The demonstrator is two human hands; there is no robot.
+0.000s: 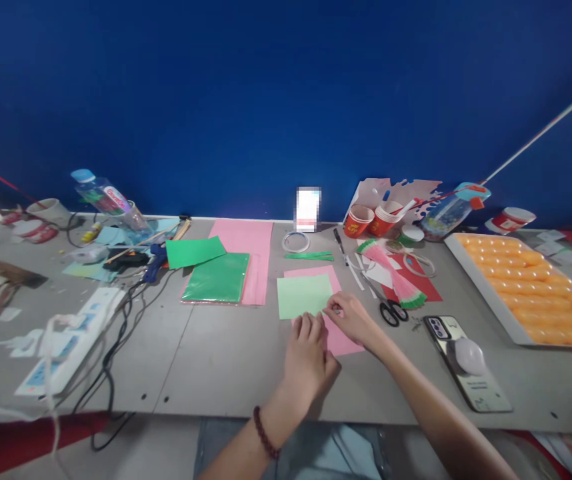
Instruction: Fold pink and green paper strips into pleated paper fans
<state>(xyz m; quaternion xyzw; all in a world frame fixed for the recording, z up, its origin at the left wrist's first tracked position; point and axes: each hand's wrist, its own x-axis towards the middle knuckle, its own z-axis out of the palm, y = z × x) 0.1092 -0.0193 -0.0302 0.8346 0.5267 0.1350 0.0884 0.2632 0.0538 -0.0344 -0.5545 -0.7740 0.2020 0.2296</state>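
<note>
A light green paper sheet (304, 295) lies on top of a pink paper sheet (339, 339) on the grey table (206, 360). My left hand (309, 360) rests knuckles up on the near edge of the pink sheet, fingers curled down against it. My right hand (351, 317) pinches the right corner of the light green sheet where it meets the pink one. Black-handled scissors (391, 311) lie just right of my right hand.
Darker green sheets (215, 277) on a long pink sheet (251, 257) lie to the left. A power strip (73, 337) with cables is at far left. A phone (466, 360), a tray of orange balls (531, 283), red cups (371, 221) and a glue gun (136, 260) stand around.
</note>
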